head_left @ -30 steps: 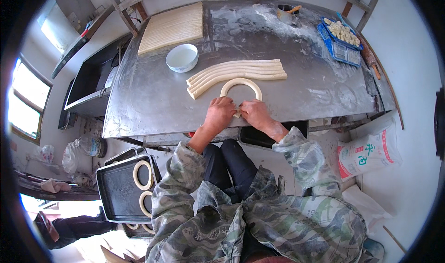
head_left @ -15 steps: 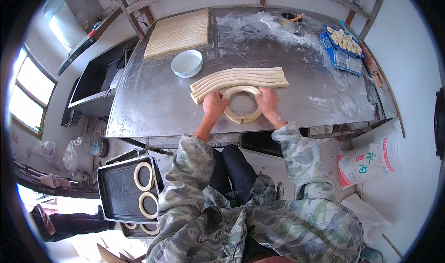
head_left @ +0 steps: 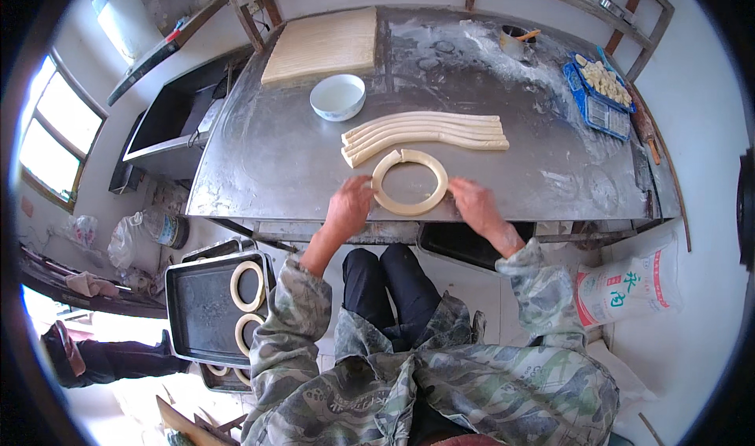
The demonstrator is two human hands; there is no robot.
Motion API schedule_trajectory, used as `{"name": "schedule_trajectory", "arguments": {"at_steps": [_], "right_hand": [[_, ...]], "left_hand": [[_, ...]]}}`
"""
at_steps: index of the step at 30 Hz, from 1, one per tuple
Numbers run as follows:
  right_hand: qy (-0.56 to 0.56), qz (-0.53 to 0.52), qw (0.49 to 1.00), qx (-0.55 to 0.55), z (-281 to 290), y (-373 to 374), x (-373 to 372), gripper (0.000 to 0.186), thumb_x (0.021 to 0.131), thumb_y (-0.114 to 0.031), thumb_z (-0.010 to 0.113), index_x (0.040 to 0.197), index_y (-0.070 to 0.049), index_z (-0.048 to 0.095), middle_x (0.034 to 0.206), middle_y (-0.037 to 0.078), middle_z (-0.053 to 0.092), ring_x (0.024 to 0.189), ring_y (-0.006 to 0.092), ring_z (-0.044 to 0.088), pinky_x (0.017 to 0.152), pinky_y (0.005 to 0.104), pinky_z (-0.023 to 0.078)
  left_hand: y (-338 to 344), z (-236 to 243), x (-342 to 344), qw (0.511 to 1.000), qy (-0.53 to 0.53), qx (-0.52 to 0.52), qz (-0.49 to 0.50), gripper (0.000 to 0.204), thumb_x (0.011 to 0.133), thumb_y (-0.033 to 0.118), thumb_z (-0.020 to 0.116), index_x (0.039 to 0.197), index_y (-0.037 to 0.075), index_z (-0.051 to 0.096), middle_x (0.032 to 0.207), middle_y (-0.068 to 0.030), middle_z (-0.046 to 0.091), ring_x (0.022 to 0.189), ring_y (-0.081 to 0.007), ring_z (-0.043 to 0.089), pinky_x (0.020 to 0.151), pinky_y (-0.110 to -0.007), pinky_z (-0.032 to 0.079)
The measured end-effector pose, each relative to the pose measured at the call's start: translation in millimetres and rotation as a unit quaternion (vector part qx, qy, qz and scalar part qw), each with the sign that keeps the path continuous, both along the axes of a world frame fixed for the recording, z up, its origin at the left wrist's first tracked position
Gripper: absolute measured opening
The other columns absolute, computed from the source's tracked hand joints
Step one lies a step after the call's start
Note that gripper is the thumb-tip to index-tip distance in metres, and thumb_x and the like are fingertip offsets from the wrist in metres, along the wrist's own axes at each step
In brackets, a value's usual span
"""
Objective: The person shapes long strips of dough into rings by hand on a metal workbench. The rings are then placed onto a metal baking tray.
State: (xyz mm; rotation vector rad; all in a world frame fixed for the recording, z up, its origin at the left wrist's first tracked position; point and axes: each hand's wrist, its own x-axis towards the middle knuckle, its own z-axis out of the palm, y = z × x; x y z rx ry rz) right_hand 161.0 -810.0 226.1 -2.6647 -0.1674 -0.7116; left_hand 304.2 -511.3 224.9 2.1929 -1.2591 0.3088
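Note:
A pale dough ring [head_left: 408, 208] lies flat near the table's front edge, a notch-like seam at its far side. At the ring's left rim is my left hand [head_left: 350, 204], fingertips against or just beside the dough and fingers loosely apart. My right hand [head_left: 477, 207] is at the opposite rim, its fingers stretched toward the ring and slightly blurred. Neither hand appears to grip it. Just beyond the ring, several dough strips [head_left: 429, 128] lie side by side. A white bowl [head_left: 337, 102] stands behind them to the left.
A scored dough sheet [head_left: 321, 46] covers the metal table's [head_left: 275, 159] far left. Dough pieces sit on a blue scale [head_left: 605, 116] at right, near a rolling pin [head_left: 646, 131] and a metal pot [head_left: 515, 46]. Below left, a black tray [head_left: 200, 308] holds dough rings. A white sack [head_left: 629, 289] stands right.
The ring's seam has gone from the near side to the far side. My hands have loosened from its upper sides and moved apart and nearer to me. The view has shifted slightly.

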Motion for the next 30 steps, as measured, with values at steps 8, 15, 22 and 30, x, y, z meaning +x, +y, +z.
{"name": "schedule_trajectory", "arguments": {"at_steps": [8, 15, 22, 30], "right_hand": [[-0.030, 0.034, 0.996, 0.078, 72, 46, 126, 0.041, 0.089, -0.013, 0.064, 0.128, -0.002, 0.062, 0.119, 0.022, 0.068, 0.111, 0.0373, 0.065, 0.094, 0.0430, 0.053], [0.036, 0.067, 0.996, -0.054, 79, 97, 255, 0.057, 0.085, -0.017, 0.063, 0.140, -0.006, 0.054, 0.131, 0.027, 0.061, 0.122, 0.0434, 0.058, 0.103, 0.0474, 0.048], [0.247, 0.074, 0.942, -0.215, 65, 112, 331, 0.050, 0.084, -0.017, 0.061, 0.134, -0.011, 0.061, 0.127, 0.020, 0.064, 0.128, 0.0342, 0.054, 0.104, 0.0597, 0.035], [0.156, 0.067, 0.965, -0.201, 71, 90, 306, 0.038, 0.086, -0.023, 0.064, 0.123, -0.015, 0.070, 0.118, 0.018, 0.069, 0.119, 0.0337, 0.061, 0.103, 0.0559, 0.038]], "left_hand": [[-75, -6, 57, 0.986, 0.108, 0.054, 0.116, 0.019, 0.085, 0.023, 0.063, 0.095, 0.010, 0.071, 0.104, -0.0146, 0.069, 0.093, -0.0360, 0.068, 0.082, -0.047, 0.055], [-87, -23, 60, 0.981, 0.125, 0.022, 0.145, 0.020, 0.077, 0.014, 0.066, 0.095, 0.011, 0.073, 0.106, -0.0120, 0.067, 0.102, -0.0343, 0.064, 0.083, -0.046, 0.056], [-84, -15, 53, 0.973, 0.185, -0.017, 0.136, 0.030, 0.075, 0.011, 0.069, 0.104, 0.012, 0.075, 0.107, -0.0093, 0.067, 0.106, -0.0341, 0.061, 0.088, -0.044, 0.054], [-84, -25, 57, 0.977, 0.165, -0.023, 0.133, 0.027, 0.077, 0.018, 0.067, 0.101, 0.012, 0.076, 0.111, -0.0104, 0.069, 0.104, -0.0340, 0.064, 0.087, -0.044, 0.054]]}}
